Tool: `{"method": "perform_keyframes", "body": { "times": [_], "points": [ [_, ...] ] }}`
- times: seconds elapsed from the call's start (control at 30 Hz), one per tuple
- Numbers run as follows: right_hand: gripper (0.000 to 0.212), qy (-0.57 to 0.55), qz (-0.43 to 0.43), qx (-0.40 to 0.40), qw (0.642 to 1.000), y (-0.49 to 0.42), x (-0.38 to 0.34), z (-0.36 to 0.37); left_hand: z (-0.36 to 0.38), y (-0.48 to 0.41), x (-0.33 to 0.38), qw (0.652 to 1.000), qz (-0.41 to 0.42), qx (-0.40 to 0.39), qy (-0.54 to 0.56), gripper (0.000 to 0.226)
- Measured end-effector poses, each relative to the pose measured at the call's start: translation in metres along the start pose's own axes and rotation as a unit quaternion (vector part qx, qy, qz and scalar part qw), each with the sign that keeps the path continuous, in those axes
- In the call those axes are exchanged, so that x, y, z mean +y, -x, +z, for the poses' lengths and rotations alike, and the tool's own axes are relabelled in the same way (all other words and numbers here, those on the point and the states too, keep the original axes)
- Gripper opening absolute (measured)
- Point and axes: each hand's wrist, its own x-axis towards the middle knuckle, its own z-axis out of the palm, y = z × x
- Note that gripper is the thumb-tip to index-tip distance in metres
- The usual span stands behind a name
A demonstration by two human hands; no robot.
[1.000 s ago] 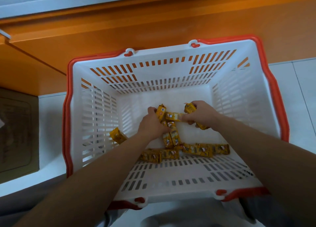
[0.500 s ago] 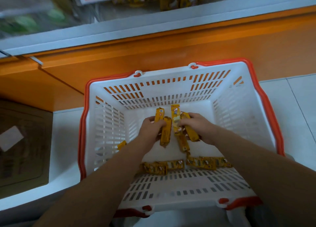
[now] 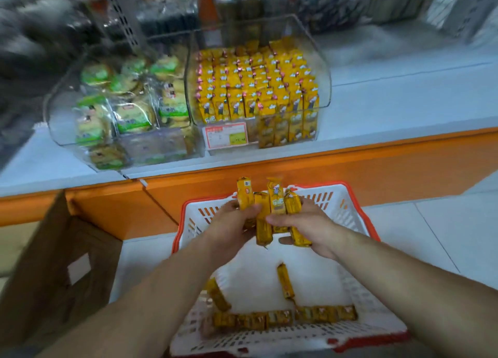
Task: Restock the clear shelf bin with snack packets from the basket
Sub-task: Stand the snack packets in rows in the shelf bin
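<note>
Both hands hold a bunch of yellow snack packets (image 3: 262,212) upright above the white basket with a red rim (image 3: 358,223). My left hand (image 3: 229,228) grips the packets on the left of the bunch; my right hand (image 3: 307,228) grips those on the right. Several more yellow packets (image 3: 285,317) lie on the basket floor, mostly along its near side. On the shelf above stands the clear bin (image 3: 322,69), packed with rows of the same yellow packets.
A second clear bin (image 3: 62,126) with green-and-white biscuit packs stands left of the yellow one. An orange shelf front (image 3: 350,169) runs below the grey shelf top. A brown cardboard box (image 3: 54,263) sits on the floor at the left.
Both hands have lifted the bunch of packets up out of the basket. The view has tilted upward, so the shelf and its clear bins now show.
</note>
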Motion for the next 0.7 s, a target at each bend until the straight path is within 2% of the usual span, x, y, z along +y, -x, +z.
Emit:
{"method": "perform_keyframes", "body": {
  "times": [0.13, 0.27, 0.43, 0.5, 0.6, 0.7],
  "points": [
    [0.040, 0.000, -0.060, 0.003, 0.998, 0.037, -0.056, 0.005, 0.021, 0.042, 0.048, 0.993, 0.073, -0.001, -0.091, 0.030],
    [0.042, 0.010, -0.122, 0.007, 0.992, 0.068, -0.104, 0.004, 0.027, 0.076, 0.083, 0.990, 0.105, -0.050, -0.083, 0.034],
    [0.062, -0.005, -0.162, 0.024, 0.987, 0.081, -0.123, 0.011, 0.040, 0.089, 0.105, 0.985, 0.121, -0.081, -0.090, 0.030],
    [0.052, -0.039, -0.159, 0.041, 0.986, 0.076, -0.124, 0.015, 0.045, 0.085, 0.105, 0.986, 0.127, -0.065, -0.089, 0.028],
    [0.024, -0.089, -0.126, 0.042, 0.987, 0.064, -0.132, 0.020, 0.045, 0.072, 0.109, 0.991, 0.128, -0.002, -0.045, 0.029],
    [0.018, -0.094, -0.134, 0.025, 0.986, 0.054, -0.141, 0.020, 0.038, 0.059, 0.119, 0.991, 0.132, 0.018, -0.023, 0.028]
  ]
}}
